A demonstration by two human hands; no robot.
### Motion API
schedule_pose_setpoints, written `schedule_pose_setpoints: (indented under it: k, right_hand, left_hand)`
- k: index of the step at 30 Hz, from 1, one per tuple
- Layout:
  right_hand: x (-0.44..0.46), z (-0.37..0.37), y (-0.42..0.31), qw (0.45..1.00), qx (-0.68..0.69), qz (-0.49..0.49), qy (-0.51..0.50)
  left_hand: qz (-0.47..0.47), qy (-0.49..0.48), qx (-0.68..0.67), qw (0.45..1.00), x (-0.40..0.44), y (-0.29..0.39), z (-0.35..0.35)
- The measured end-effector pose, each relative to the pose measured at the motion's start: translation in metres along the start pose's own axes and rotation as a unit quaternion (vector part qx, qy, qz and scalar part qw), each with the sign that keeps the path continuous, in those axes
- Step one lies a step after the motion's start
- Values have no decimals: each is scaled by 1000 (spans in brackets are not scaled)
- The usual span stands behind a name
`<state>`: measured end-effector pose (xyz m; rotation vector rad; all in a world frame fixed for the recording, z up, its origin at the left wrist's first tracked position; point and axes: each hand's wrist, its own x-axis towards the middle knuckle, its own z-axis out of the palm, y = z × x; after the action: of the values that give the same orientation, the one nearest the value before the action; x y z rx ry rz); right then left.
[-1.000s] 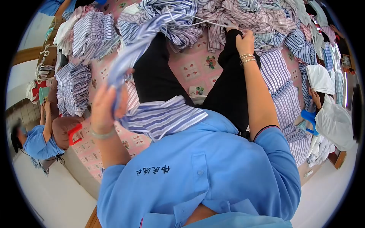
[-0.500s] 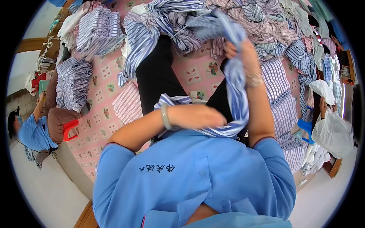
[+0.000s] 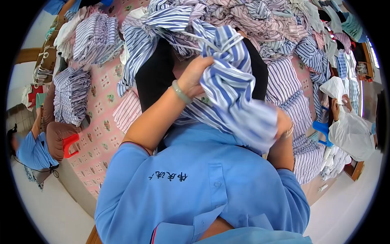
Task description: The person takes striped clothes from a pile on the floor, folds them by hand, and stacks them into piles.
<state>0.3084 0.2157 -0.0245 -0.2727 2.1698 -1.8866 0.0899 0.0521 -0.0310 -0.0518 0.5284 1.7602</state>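
Note:
A blue-and-white striped garment (image 3: 227, 77) with thin white ties hangs bunched in front of my chest, above my lap. My left hand (image 3: 196, 75), with a pale bangle on the wrist, is closed on the garment's left side. On the right, my right hand (image 3: 284, 123) grips the garment's lower end; the cloth there is smeared by motion and part of the fingers is hidden. Behind it, more striped clothing (image 3: 170, 18) lies in a loose heap across and beyond my knees. To my left on the floor is a folded pink-striped piece (image 3: 129, 110).
Folded striped stacks (image 3: 73, 95) stand at the left, with another stack (image 3: 95, 38) behind. Folded striped clothes (image 3: 284, 81) line my right side. A person in blue (image 3: 34, 150) sits at far left by a red stool (image 3: 70, 145). At right, another person's hands (image 3: 335, 109) hold white cloth.
My right hand has come down and toward my body, pulling the garment's end along. My left hand has risen from my waist and taken hold of the garment, which now spreads wider.

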Motion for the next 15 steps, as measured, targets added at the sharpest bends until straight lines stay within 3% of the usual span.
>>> schedule_pose_setpoints:
  k: [2,4,5,7,8,9,10,11,12,13,14,15]
  right_hand:
    - [-2,-13,30,978,115,73,160]
    - [26,-13,43,890,369,146,225]
    - [39,-6,45,868,402,171,235]
    - [47,7,49,962,121,167,180]
    - [43,13,64,973,129,107,161]
    - [39,19,79,979,142,45,140]
    - [36,25,94,981,157,-15,117]
    - [27,16,89,991,-29,80,102]
    - [33,18,57,974,79,91,191]
    - [39,19,25,938,184,80,282]
    - [35,13,24,915,284,134,254]
    - [34,11,14,938,188,80,280]
  left_hand:
    - [-21,-28,3,999,-15,-3,5]
    - [-34,-90,16,995,-29,-21,-4]
    - [-88,-77,-4,993,-35,-29,-5]
    - [-110,-132,88,981,-45,-42,-10]
    - [-123,-170,164,964,-50,-43,-15]
    - [-160,-142,277,937,-53,-31,-9]
    - [-121,-221,170,953,-50,-26,-15]
    - [-84,-140,227,960,-38,-23,-32]
    - [-46,-59,282,957,-24,-17,-48]
    - [-18,-36,195,980,-20,-1,-40]
    - [11,-13,105,994,-17,14,-33]
    - [58,-24,62,996,-9,21,-38]
